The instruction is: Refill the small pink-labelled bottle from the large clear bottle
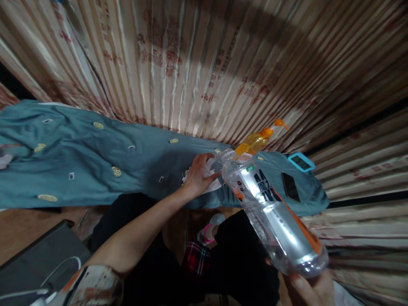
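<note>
A large clear plastic bottle (270,212) with a silver and orange label slants across my view, its neck towards the middle and its base towards me. My right hand (310,289) grips it near the base. My left hand (199,176) is closed beside the bottle's mouth, thumb and fingers around a crumpled white tissue (209,166). More white paper with a ragged edge (215,185) shows under this hand on the teal cloth. Whether the left fingertips touch the bottle's neck cannot be made out.
Behind the bottle lies or leans an orange pump bottle (255,142). A blue-framed device (300,162) and a dark phone (290,187) rest on the teal cloth (143,165) at right. Pleated curtains (197,63) rise behind. A grey box (41,255) with a white cable stands lower left.
</note>
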`<state>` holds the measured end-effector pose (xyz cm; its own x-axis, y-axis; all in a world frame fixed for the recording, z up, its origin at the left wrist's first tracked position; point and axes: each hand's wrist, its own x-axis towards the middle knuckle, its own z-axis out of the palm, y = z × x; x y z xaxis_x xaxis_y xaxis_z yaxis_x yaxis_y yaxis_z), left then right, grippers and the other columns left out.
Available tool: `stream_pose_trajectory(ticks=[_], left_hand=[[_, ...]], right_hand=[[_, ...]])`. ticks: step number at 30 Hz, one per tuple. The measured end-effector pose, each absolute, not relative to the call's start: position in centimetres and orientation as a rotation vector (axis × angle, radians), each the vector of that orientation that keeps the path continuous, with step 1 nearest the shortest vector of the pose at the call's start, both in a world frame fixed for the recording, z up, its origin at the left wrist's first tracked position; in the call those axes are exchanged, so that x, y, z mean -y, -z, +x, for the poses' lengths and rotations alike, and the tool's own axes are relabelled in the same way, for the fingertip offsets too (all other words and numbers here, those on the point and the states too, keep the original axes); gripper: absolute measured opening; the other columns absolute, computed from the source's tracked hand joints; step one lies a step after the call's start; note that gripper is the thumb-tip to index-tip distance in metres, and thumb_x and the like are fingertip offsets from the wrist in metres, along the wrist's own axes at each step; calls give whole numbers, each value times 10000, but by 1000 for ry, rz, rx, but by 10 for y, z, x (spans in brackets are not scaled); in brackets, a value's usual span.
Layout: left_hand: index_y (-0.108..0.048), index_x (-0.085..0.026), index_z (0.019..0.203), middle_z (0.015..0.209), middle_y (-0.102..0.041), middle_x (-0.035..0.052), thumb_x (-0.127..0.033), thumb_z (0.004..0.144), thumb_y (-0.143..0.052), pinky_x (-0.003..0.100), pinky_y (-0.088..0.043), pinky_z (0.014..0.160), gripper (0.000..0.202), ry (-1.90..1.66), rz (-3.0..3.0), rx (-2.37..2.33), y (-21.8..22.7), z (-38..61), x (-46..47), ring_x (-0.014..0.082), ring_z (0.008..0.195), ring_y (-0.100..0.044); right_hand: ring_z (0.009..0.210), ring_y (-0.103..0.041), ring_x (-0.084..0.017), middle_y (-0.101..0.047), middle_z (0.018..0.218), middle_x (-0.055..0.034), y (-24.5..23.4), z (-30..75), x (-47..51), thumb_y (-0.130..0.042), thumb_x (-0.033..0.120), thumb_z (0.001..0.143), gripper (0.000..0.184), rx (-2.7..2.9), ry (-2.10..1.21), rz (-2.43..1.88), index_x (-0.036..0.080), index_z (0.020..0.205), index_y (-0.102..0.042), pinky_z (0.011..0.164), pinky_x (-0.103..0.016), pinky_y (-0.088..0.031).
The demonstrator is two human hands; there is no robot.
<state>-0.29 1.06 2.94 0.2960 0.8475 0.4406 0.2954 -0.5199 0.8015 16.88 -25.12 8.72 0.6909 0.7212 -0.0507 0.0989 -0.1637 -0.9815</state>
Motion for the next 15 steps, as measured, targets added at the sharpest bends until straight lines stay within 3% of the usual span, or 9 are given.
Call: stream_pose_trajectory(ticks=[8, 15], left_hand=[[-538, -213, 1195, 1220, -635, 74, -293, 802, -792, 426, -498, 1006, 475, -1216, 1946, -1000, -30, -3, -12, 266, 1146, -594], [-542, -215, 1181, 1228, -642, 71, -282, 769, -813, 420, -504, 1009, 498, -1209, 1944, -991, -30, -3, -13, 266, 1146, -603]], right_hand=[[1089, -623, -278, -626, 1314, -71, -81, 178, 255, -911, 492, 558, 1030, 640, -645, -1647, 252, 1462, -481, 826, -289, -560], [1011, -645, -242, -650, 1259, -55, -84, 172, 252, -902, 549, 544, 1055, 619, -616, -1674, 242, 1461, -481, 834, -253, -539]])
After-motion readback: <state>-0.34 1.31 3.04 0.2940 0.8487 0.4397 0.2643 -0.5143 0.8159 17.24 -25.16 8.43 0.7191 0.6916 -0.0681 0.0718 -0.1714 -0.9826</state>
